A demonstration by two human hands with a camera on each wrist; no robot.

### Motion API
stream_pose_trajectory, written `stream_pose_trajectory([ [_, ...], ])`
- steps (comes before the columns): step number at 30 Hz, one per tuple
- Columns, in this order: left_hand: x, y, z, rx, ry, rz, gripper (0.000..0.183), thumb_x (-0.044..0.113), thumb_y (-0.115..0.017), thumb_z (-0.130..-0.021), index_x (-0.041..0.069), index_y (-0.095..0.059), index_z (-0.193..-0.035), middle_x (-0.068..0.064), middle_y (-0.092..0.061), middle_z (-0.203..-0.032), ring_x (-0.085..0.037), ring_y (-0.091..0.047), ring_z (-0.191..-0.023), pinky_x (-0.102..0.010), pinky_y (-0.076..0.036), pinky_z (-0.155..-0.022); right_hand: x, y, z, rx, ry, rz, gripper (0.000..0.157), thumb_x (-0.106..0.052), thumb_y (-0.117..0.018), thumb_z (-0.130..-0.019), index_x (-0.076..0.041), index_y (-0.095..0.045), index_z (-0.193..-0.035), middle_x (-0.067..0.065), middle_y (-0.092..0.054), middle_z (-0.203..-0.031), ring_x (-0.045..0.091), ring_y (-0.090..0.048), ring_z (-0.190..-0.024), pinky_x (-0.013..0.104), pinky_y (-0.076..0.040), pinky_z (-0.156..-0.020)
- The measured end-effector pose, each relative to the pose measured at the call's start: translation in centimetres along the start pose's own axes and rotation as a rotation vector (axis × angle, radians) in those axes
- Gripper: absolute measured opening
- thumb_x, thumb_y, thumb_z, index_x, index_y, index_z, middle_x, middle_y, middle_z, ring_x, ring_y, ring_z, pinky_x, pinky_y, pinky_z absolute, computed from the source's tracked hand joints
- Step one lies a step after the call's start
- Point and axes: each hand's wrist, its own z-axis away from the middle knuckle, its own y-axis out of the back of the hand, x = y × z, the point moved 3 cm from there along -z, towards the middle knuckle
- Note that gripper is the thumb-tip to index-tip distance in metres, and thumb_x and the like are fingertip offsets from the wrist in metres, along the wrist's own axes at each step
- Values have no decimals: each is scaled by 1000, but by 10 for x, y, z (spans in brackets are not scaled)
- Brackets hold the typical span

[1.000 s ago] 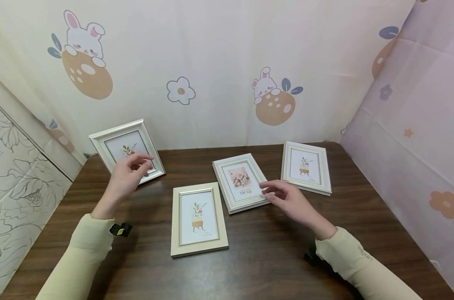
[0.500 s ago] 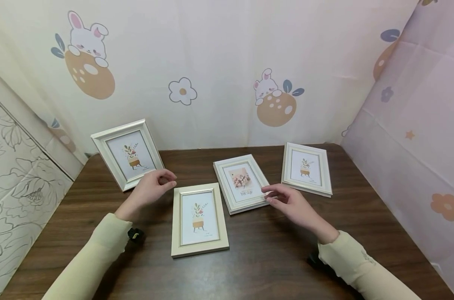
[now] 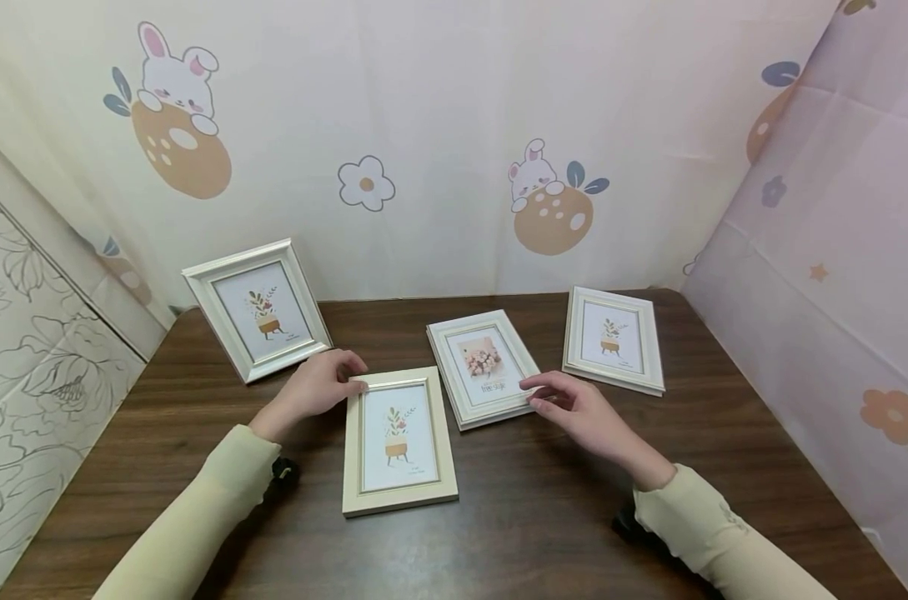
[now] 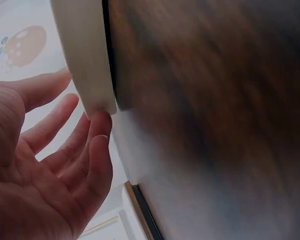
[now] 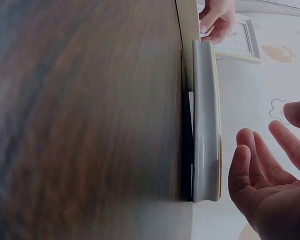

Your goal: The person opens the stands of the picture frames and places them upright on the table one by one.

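Note:
A cream picture frame [image 3: 354,467] with a potted-plant print lies flat at the front middle of the table. My left hand [image 3: 314,387] is at its top left corner, thumb over the front border and fingers round the far edge. In the left wrist view the fingertips [image 4: 101,122] meet the end of the frame's side. Right of it lies a white picture frame [image 3: 487,408] with a pink flower print. Over that frame's right edge my right hand [image 3: 584,412] hovers with relaxed, slightly bent fingers; the right wrist view shows a gap between them.
A white picture frame [image 3: 236,346] stands tilted up at the back left, near the left hand. Another white picture frame [image 3: 652,337] lies at the back right. Printed curtains [image 3: 438,242] hang behind the dark wooden table [image 3: 514,533].
My left hand has moved right and toward me, from in front of the standing frame to the corner of the cream picture frame. The right hand has barely moved.

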Motion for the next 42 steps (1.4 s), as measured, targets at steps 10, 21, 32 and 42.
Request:
stream_pose_trajectory([
  [10, 1, -8, -7, -55, 68, -107, 26, 29, -76, -86, 10, -74, -104, -5, -69, -100, -21, -58, -82, -41, -50, -75, -5, -11, 1, -65, 16, 9, 25, -14, -66, -98, -6, -67, -121, 8, -68, -114, 18, -63, -99, 33, -54, -82],
  [21, 7, -2, -5, -37, 96, -143, 23, 28, -78, -85, 12, -76, -101, -6, -70, -105, -22, -61, -87, -43, -52, -76, -4, -14, 2, -103, 6, -4, 27, -16, -65, -98, -5, -66, -123, 9, -67, -116, 21, -64, -101, 36, -53, -87],
  [32, 15, 9, -4, 23, 57, 17, 19, 22, -77, -87, 11, -76, -102, -5, -68, -98, -20, -58, -80, -35, -49, -67, -7, -7, 2, -74, 11, 21, 24, -14, -66, -97, -8, -67, -121, 6, -68, -115, 19, -64, -97, 33, -53, -82],
  [42, 8, 15, -1, 25, 56, 253, 20, 15, -79, -86, 9, -74, -105, -8, -67, -102, -22, -58, -86, -34, -50, -72, -9, 1, -1, -38, -4, 40, 25, -12, -67, -97, -7, -67, -121, 8, -68, -116, 18, -64, -94, 35, -54, -79],
])
